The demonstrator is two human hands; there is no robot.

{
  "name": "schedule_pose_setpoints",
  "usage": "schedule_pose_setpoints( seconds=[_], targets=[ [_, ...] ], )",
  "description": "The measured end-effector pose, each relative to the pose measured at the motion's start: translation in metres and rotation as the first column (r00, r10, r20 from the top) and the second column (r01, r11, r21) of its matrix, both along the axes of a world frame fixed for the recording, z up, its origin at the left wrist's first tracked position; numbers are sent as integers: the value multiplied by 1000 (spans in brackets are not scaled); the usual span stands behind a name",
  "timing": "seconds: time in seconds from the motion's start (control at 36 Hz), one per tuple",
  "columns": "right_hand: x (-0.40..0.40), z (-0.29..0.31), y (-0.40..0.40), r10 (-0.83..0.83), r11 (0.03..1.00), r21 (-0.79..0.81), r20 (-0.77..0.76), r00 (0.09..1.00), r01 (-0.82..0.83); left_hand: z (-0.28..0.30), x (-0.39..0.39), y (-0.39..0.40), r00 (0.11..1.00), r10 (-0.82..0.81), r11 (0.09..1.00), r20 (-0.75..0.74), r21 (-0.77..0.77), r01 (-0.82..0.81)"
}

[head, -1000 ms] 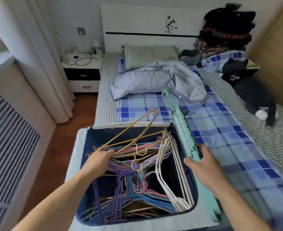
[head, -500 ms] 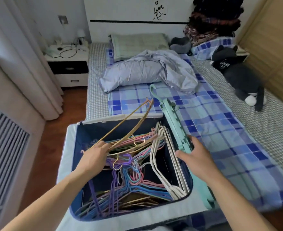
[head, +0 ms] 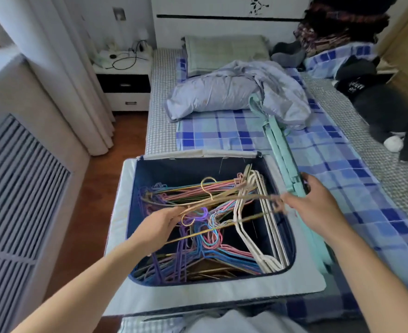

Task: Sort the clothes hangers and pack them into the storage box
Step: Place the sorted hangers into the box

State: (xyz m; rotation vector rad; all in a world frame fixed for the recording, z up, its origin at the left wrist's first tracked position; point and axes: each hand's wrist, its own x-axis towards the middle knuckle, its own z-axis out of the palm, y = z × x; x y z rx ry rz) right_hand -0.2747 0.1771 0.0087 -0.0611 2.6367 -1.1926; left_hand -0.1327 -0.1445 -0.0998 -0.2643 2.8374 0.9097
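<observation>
The storage box (head: 199, 154), navy inside with pale flaps, stands open at the foot of the bed. It holds a tangle of coloured wire hangers (head: 198, 251), and white hangers (head: 258, 239) stand along its right wall. My left hand (head: 159, 227) grips a bundle of gold wire hangers (head: 224, 200) that lies almost level across the box. My right hand (head: 318, 207) reaches in from the right. Its blurred, outstretched fingertips touch the bundle's far end, with the thumb spread apart. A stack of teal hangers (head: 282, 155) lies on the bed beside the box's right edge.
A blue checked sheet (head: 222, 135) covers the bed, with a crumpled grey duvet (head: 222, 92) and a pillow (head: 224, 51) behind. A black plush toy (head: 385, 109) lies at the right. A nightstand (head: 123, 85), curtain (head: 61, 68) and slatted radiator cover (head: 13, 193) flank the wooden floor at the left.
The gold hangers have dropped from pointing up and away to lying nearly flat over the box. My right hand left the teal hangers and moved left to the gold bundle's end.
</observation>
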Motion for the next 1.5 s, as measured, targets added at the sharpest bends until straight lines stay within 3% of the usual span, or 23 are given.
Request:
schedule_pose_setpoints(
  seconds=[0.06, 0.17, 0.33, 0.39, 0.5, 0.61, 0.69, 0.78, 0.89, 1.06, 1.14, 1.28, 1.36, 1.42, 1.5],
  targets=[
    [0, 3, -4, 41, 999, 26, 0, 999, -41, -19, -3, -2, 993, -21, 998, 119, -56, 28],
    [1, 10, -4, 142, 984, 107, 1, 990, -141, -49, 7, -5, 933, -81, 996, 350, -6, 88],
    [-3, 5, -16, 360, 900, 257, 16, 933, -352, -52, 25, 24, 685, -307, 932, 661, 63, 357],
    [-5, -3, -27, 470, 837, 301, 34, 882, -458, -44, 27, 25, 663, -306, 919, 683, 31, 393],
    [-12, -27, -50, 653, 650, 428, 109, 749, -628, -18, 36, 16, 806, -173, 970, 566, -43, 238],
    [-23, -58, -70, 817, 396, 582, 130, 562, -710, 0, 57, 7, 961, 90, 994, 260, -80, -72],
    [-23, -84, -84, 888, 279, 649, 105, 447, -707, 4, 79, 4, 977, 213, 973, 13, -90, -211],
    [-16, -109, -91, 924, 211, 687, 91, 371, -695, -3, 94, 4, 965, 243, 964, -97, -87, -251],
    [-9, -135, -91, 907, 201, 715, 122, 403, -669, -14, 97, 9, 978, 158, 970, -139, -165, -180],
    [-11, -136, -87, 888, 159, 715, 197, 416, -680, -17, 85, 11, 996, 56, 974, -68, -217, -69],
    [-13, -136, -82, 901, 182, 687, 171, 400, -703, -16, 76, 10, 993, 68, 977, -100, -193, -86],
    [-17, -135, -74, 870, 231, 662, 187, 456, -713, -11, 58, -4, 971, 118, 968, -206, -193, -158],
    [-20, -120, -81, 882, 226, 607, 205, 425, -762, -6, 48, -18, 943, 153, 952, -296, -212, -221],
    [-27, -103, -89, 874, 279, 548, 196, 445, -789, -2, 42, -27, 928, 188, 936, -321, -228, -268],
    [-58, -76, -106, 836, 443, 519, 56, 546, -731, 3, 30, -41, 915, 239, 911, -324, -252, -327]
  ],
)
